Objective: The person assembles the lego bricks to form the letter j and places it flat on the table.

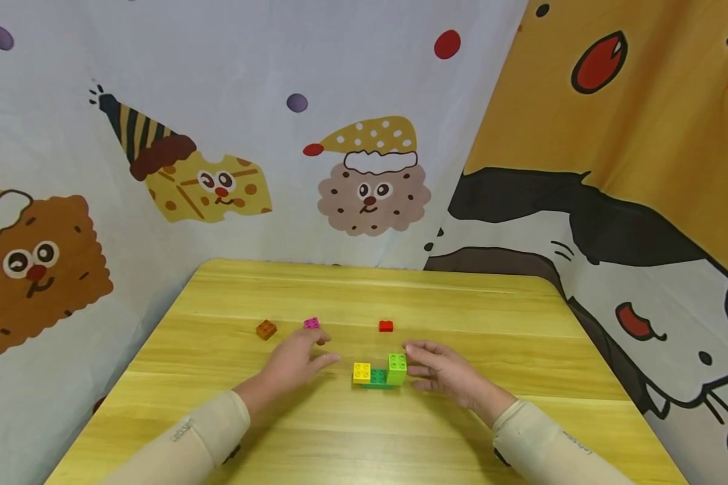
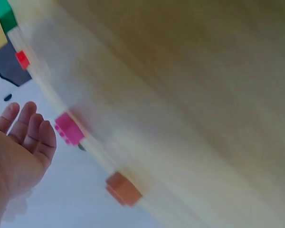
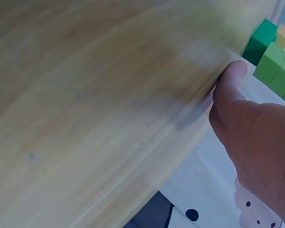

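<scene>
In the head view, a small toy-brick build stands mid-table: a green base brick (image 1: 378, 376) with a yellow brick (image 1: 361, 372) at its left and light green bricks (image 1: 397, 368) stacked at its right. My right hand (image 1: 445, 374) is just right of the light green stack, fingers loosely extended and grasping nothing. To the left of the build, my left hand (image 1: 294, 367) hovers with thumb and fingers spread apart, holding nothing. Its index finger is near a pink brick (image 1: 312, 323), which also shows beyond the fingertips in the left wrist view.
Behind the build lies a red brick (image 1: 385, 326). An orange-brown brick (image 1: 266, 329) sits left of the pink one. The wooden table (image 1: 473, 303) ends at the back against a cartoon-printed curtain (image 1: 364, 74).
</scene>
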The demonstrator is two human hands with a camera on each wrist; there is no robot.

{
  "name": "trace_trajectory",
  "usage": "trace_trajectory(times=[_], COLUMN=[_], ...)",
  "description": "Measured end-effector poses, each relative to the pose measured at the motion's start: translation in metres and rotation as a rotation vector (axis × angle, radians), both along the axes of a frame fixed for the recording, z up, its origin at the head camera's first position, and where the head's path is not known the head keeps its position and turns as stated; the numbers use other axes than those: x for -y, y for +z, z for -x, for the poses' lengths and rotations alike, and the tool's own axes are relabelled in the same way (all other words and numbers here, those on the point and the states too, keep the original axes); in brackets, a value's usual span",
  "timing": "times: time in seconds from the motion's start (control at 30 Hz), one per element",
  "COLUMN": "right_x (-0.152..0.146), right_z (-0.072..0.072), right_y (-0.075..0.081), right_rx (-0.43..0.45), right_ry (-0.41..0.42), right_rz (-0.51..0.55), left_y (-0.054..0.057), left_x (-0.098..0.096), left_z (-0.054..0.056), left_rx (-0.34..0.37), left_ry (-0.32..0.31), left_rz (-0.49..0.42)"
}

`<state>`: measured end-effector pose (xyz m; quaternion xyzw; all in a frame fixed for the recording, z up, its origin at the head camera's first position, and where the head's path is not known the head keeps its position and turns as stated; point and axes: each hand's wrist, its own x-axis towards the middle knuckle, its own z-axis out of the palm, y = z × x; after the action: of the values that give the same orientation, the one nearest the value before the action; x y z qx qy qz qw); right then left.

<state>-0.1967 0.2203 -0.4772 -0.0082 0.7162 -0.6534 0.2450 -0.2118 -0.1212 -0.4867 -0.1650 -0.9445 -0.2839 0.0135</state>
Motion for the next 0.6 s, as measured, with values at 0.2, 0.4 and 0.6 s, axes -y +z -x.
trace_trajectory(times=[0.2,0.4,0.6], right_x=[-0.001,-0.003,-0.007], right_z=[0.000,-0.001,0.000], right_y=[0.001,0.001,-0.001], right_rx=[-0.021,-0.083,-0.120], right_ry=[0.022,0.085,0.127], right_rz=[-0.027,-0.072,-0.070], left_y=[0.000,-0.002,-0.002], left_x=[0.017,0.024,0.024], left_z=[0.013,0.033,0.047], left_rx=[-0.100,-0.126,-0.075], left_ry=[0.056,0.090,0.102], left_rz=[0.060,0.123,0.126])
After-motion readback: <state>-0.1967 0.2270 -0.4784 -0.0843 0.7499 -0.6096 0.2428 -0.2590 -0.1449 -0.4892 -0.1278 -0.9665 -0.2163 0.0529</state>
